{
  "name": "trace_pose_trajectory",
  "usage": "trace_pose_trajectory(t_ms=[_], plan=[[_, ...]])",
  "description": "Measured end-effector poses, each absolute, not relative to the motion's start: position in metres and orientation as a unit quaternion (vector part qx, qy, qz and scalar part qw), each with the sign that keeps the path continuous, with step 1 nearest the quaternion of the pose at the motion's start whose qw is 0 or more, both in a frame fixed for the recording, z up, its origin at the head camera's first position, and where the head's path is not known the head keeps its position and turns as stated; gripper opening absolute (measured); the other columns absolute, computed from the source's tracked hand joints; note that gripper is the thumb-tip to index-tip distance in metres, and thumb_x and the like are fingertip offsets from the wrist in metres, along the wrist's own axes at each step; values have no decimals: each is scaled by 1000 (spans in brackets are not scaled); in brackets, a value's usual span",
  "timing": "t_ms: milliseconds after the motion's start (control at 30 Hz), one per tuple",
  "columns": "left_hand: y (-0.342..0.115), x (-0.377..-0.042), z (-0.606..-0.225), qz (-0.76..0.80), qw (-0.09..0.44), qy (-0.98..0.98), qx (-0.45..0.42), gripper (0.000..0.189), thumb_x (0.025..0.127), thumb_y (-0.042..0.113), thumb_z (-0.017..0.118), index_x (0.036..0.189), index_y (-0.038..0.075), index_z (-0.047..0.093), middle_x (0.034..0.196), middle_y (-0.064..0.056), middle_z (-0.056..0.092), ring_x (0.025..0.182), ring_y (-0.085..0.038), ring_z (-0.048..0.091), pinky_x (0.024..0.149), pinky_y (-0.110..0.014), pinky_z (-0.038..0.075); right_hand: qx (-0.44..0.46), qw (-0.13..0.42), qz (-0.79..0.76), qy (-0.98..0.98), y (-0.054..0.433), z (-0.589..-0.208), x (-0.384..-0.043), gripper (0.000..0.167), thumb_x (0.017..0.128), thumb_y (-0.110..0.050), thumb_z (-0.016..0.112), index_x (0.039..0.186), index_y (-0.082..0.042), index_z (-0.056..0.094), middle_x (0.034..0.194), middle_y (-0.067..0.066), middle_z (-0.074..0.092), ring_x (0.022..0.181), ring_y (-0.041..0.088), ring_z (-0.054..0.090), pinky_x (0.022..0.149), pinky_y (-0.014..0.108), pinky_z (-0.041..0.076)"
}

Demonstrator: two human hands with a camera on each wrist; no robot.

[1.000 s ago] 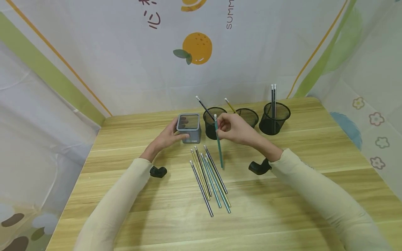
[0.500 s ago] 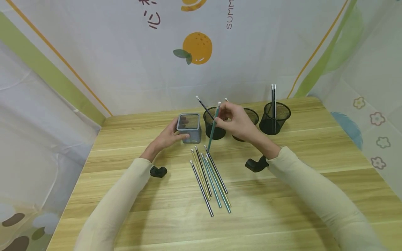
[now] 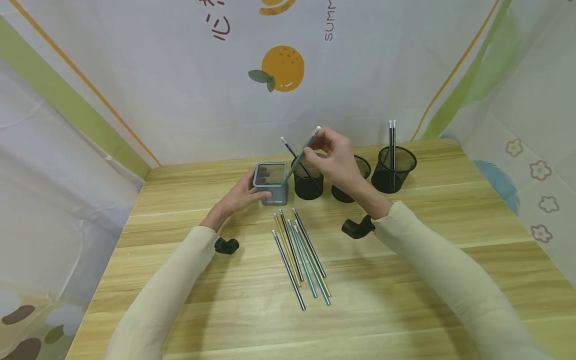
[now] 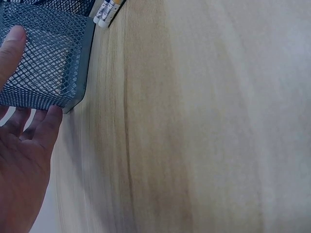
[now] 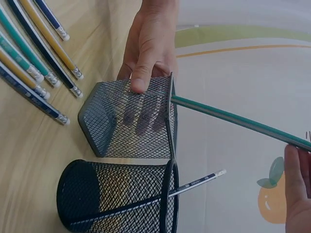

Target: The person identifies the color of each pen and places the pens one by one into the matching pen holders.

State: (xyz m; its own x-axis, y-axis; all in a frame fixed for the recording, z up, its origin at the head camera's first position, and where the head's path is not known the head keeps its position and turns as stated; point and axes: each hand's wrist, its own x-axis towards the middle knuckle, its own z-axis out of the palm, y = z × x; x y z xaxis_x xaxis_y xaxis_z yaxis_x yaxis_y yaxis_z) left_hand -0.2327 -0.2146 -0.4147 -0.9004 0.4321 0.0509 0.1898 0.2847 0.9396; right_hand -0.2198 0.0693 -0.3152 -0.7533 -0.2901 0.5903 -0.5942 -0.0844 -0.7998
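With the fingers of my right hand (image 3: 335,157) I pinch a green pencil (image 3: 295,165) near its white eraser; it slants down leftward from my fingertips, its lower end at the rim of a square grey mesh pencil holder (image 3: 274,196). Whether the tip is inside, I can't tell. My left hand (image 3: 240,196) grips that holder, thumb on the near side, other fingers round the far side.

Just below my right fingers is a round black mesh cup (image 3: 308,190) with one dark pencil leaning in it. Partly behind that hand sits a second black mesh cup (image 3: 344,195), and farther right a third cup (image 3: 382,182) holds two upright dark pencils. Nearer my body than both hands, seven loose pencils (image 3: 302,259) in navy, black, yellow and green lie on the worktop (image 3: 382,285), pale wood with streaky grain.

Past my fingers and the worktop's back edge hangs a white curtain (image 3: 180,90) printed with an orange, leaves and lettering; well off to my right, its cloth carries outlined flowers (image 3: 540,171).
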Motion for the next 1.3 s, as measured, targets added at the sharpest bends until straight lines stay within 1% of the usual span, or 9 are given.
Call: trace_pose_trajectory(t_ms=[133,267,367,433,633,800,967,1100,1300], plan=[[-214,-233,-415,566,105,792,201,73,97,-1,68,156,-5,25,154,-26,35,145,-40,31,117,-56,23,321,121,673,-655,61,-311,-222,9,93,15,58,102,13,58,101,19,61,90,31,63,78,30,58],[-215,-233,-414,566,105,792,202,74,97,-1,67,157,-3,24,155,-25,35,145,-39,30,117,-56,24,326,129,672,-652,53,-311,-226,11,93,15,58,104,15,57,103,25,60,92,36,62,79,31,58],[-215,-232,-414,568,106,791,203,74,98,-1,67,157,-2,23,155,-25,35,146,-39,29,117,-56,23,336,121,669,-652,48,-316,-229,14,94,16,58,107,18,56,106,31,58,94,42,62,80,33,58],[-216,-232,-414,568,106,790,204,74,98,-1,67,157,-2,23,154,-25,35,146,-39,29,117,-56,23,341,115,662,-658,43,-319,-230,14,94,15,58,107,18,56,107,32,58,95,42,63,81,34,59],[-215,-232,-414,568,106,790,205,75,97,0,68,158,-2,23,154,-26,34,145,-40,30,117,-56,23,358,115,619,-689,31,-330,-232,10,93,14,60,102,11,58,100,24,63,91,37,67,78,33,60],[-215,-231,-413,571,108,787,207,75,98,0,67,159,0,23,154,-27,34,145,-42,30,117,-57,24,363,103,599,-706,23,-337,-233,10,93,13,60,101,7,58,97,17,63,90,33,68,75,33,60],[-214,-231,-412,568,112,789,204,75,98,2,68,159,4,24,154,-22,36,144,-39,31,116,-56,27,365,88,583,-721,17,-343,-233,12,93,12,60,103,6,57,99,15,62,93,29,67,78,32,59],[-214,-231,-412,565,115,793,197,77,98,3,68,160,8,24,154,-18,37,145,-34,32,117,-53,27,367,75,568,-733,12,-345,-233,11,93,11,60,103,6,57,100,18,62,96,33,67,80,29,59],[-214,-232,-413,567,115,792,195,77,98,2,68,161,10,24,156,-16,36,145,-31,32,117,-52,27,360,60,544,-755,8,-349,-233,10,93,10,61,100,4,57,97,15,63,92,24,66,80,27,58]])
